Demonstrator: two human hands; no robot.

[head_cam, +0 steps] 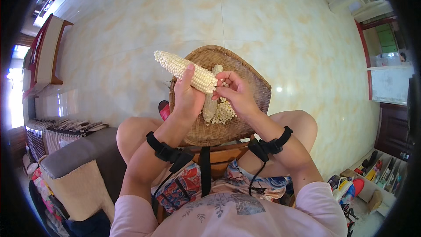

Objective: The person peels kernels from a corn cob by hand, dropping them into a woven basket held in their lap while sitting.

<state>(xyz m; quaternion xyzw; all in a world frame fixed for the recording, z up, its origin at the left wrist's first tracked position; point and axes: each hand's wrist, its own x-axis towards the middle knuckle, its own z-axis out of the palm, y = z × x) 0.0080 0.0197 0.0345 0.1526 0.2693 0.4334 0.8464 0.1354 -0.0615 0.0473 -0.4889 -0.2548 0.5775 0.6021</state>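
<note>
A large ear of pale dried corn (179,67) lies across my left hand (189,97), its narrow tip pointing up and left. My left thumb rests along the top of the ear. At the ear's blunt end are the fingertips of my right hand (238,95), touching or very near the kernels there. Below both hands is a shallow woven bamboo basket (253,72). In it lies a bare corn cob (210,108), partly hidden by the ear and my hands. A pile of loose kernels (225,113) sits beside that cob.
I sit with the basket between my knees on a glossy tiled floor (131,16). A grey sofa arm (79,151) is close on my left. A pink and black slipper (164,110) lies by the basket. Shoes fill a rack (375,177) at the lower right.
</note>
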